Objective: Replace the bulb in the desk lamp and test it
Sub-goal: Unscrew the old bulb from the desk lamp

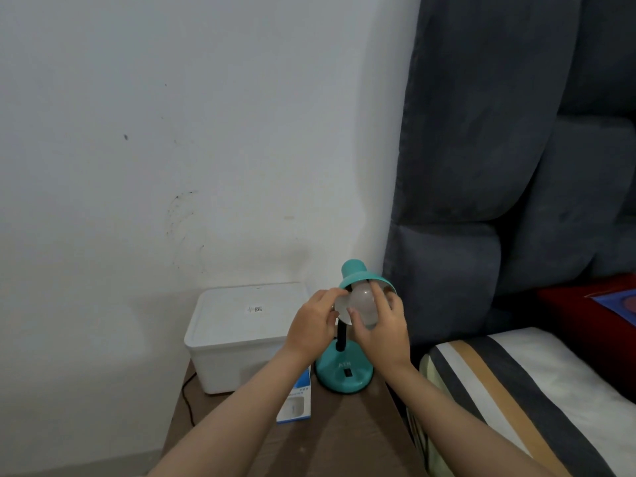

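Observation:
A teal desk lamp [344, 371] stands on a small brown table [330, 438], its shade [358, 275] tilted toward me. A white frosted bulb [363, 302] sits in the mouth of the shade, unlit. My right hand [382, 327] wraps its fingers around the bulb from the right and below. My left hand [315, 325] grips the left rim of the shade. A blue and white bulb box [296, 402] lies flat on the table just left of the lamp's base, partly under my left forearm.
A white lidded plastic box [241, 335] stands at the back left of the table against the wall. A black cable [187, 399] runs down the table's left edge. A grey padded headboard [499, 187] and a striped bed [516, 401] lie close on the right.

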Action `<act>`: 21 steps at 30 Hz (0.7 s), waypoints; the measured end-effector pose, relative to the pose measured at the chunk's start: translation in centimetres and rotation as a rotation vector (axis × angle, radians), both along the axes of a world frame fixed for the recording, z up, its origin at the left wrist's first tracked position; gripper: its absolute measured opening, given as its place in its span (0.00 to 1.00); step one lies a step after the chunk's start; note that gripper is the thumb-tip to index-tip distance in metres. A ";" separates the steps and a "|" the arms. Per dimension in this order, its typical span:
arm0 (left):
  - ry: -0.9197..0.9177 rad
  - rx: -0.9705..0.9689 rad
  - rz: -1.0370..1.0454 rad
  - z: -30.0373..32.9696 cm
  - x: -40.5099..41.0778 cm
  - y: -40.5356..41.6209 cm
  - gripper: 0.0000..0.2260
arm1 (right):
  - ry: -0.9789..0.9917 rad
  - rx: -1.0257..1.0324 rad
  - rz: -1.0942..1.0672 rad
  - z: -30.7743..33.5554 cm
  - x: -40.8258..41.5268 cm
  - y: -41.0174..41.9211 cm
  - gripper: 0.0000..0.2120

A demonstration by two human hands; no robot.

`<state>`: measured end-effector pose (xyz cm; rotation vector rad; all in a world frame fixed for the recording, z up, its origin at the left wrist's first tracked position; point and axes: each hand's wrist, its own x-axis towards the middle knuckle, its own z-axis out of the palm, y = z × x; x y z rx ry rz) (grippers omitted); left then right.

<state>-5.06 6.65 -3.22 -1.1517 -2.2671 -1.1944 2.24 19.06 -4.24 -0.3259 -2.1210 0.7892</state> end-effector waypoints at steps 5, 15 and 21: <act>-0.004 0.002 0.007 -0.1 -0.1 0.0 0.18 | 0.013 -0.050 0.031 0.2 -0.6 -0.3 0.22; 0.009 -0.008 0.007 -0.1 -0.2 0.1 0.18 | 0.013 0.003 0.069 -0.5 0.3 0.6 0.31; 0.000 -0.001 0.011 -0.1 -0.2 0.0 0.18 | 0.012 -0.031 0.080 -0.3 -0.4 0.3 0.25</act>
